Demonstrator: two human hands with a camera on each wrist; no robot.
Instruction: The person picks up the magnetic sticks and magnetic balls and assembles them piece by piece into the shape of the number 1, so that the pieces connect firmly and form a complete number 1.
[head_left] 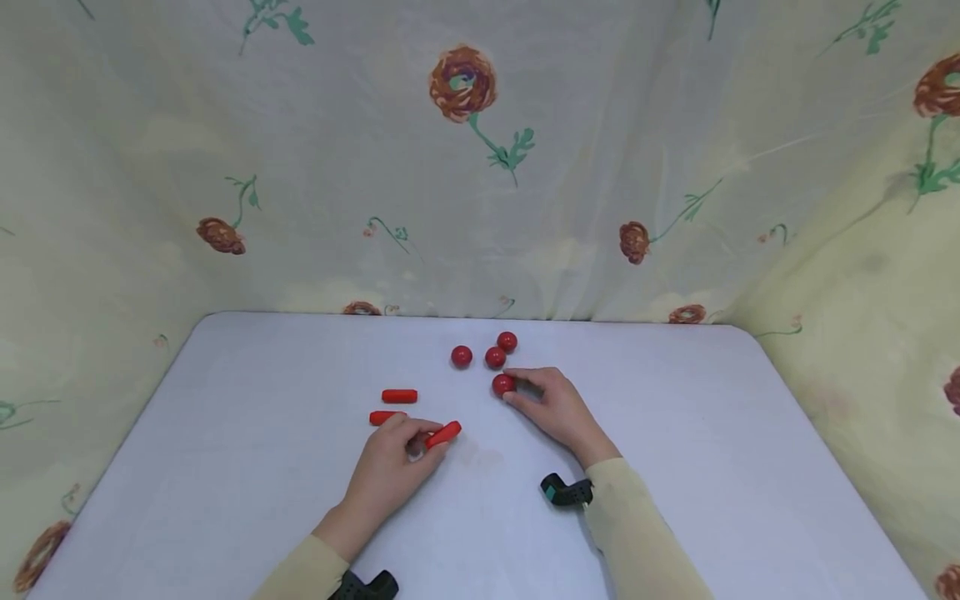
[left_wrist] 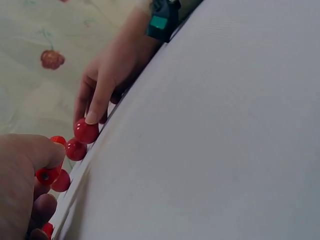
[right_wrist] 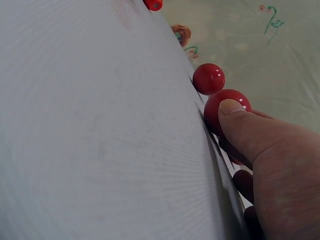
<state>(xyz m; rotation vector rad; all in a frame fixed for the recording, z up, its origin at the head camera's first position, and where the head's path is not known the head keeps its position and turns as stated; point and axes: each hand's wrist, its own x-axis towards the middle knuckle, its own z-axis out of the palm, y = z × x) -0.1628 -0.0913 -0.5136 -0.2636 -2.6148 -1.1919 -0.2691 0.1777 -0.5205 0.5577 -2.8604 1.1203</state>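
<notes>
My left hand (head_left: pixel 393 462) pinches a short red rod (head_left: pixel 444 434) between thumb and fingers, its far end tilted up to the right. In the left wrist view the rod's end (left_wrist: pixel 48 175) shows a small dark hole. My right hand (head_left: pixel 555 410) holds a shiny red ball (head_left: pixel 503 385) between thumb and fingertips, low at the white table. Just beyond that ball sit three more red balls: one (head_left: pixel 495 357) close by, one (head_left: pixel 507 342) behind it and one (head_left: pixel 461 357) to the left. Two red rods lie near my left hand, one (head_left: pixel 399 396) behind and one (head_left: pixel 384 417) partly hidden by the fingers.
The white table (head_left: pixel 225 467) has rounded far corners. Behind it and along both sides hangs a pale curtain (head_left: pixel 337 167) with a flower print. Each wrist wears a black strap device, the right one (head_left: pixel 566 491) with a green patch.
</notes>
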